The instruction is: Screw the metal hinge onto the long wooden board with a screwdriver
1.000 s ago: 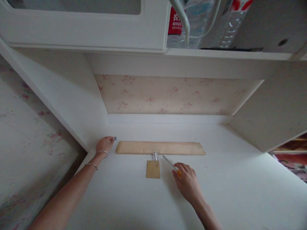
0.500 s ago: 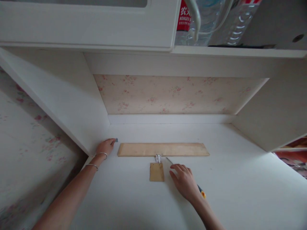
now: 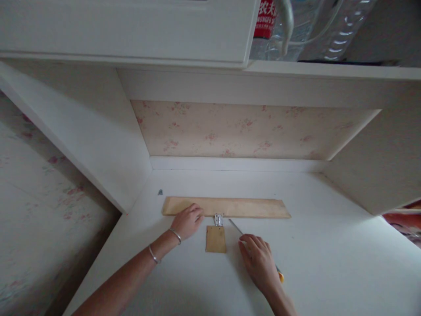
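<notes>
Left hand point(image 3: 188, 220) is palm down, fingers curled, resting on the long wooden strip point(image 3: 230, 207); right hand point(image 3: 258, 260) sits just below it, fingers loosely closed.

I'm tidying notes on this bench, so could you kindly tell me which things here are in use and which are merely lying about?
In use:
left hand on long board
right hand holding screwdriver
hinge
small board

Lying about:
screws
bottles on shelf

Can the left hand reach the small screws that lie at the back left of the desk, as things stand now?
Probably yes. The left hand rests on the long wooden strip, and the screws lie just beyond its left end on bare desk, with nothing between.
</notes>
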Motion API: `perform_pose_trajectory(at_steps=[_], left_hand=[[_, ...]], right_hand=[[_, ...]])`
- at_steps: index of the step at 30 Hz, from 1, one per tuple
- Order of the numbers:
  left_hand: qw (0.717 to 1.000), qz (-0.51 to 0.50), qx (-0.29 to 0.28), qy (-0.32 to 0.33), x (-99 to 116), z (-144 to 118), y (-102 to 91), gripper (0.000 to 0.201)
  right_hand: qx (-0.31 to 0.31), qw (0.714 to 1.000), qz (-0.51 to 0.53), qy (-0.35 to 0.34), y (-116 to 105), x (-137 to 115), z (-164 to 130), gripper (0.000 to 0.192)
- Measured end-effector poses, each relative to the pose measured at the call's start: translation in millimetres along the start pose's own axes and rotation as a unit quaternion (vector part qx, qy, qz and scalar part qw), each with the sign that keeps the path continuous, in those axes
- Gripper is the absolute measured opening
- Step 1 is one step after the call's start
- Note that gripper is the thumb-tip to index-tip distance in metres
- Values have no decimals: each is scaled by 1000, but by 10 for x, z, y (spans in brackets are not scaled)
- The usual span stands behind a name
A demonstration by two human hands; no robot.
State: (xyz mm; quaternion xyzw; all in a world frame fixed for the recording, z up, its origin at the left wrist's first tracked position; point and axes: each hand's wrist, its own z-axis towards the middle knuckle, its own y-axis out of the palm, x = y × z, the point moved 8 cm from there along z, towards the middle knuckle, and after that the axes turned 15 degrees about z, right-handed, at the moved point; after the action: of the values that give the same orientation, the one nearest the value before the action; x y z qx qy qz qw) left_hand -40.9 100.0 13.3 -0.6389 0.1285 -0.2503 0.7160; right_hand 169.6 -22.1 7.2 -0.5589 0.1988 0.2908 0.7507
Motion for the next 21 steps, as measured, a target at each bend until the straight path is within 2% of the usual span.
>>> perform_pose_trajectory(at_steps=[2,4,10,13,17,19,21], left_hand=[[1000,8,-16,21,294,76,76,26],[999,32,-29,28,450,160,133,25],[995,67,-55,52,522,293,237,23],[998,15,-53,27,457,330,259,21],[991,-118,-51,-25,260,419,271,19],[981,-177,-34,-73,42,461,231,23],[965,-220,-1,-144,-282,467,161,27]], right_hand=[[11,1000,4,-13,-4,-65,-13,16],[18,1000,8,-19,-22,-86,-57,15],[46,999,26,-12,-155,145,-323,14],[56,998,42,-3,-208,264,-394,14],[59,997,58,5,-267,285,-324,15],[52,997,61,7,-292,266,-235,16],[32,998,61,6,-294,245,-123,17]])
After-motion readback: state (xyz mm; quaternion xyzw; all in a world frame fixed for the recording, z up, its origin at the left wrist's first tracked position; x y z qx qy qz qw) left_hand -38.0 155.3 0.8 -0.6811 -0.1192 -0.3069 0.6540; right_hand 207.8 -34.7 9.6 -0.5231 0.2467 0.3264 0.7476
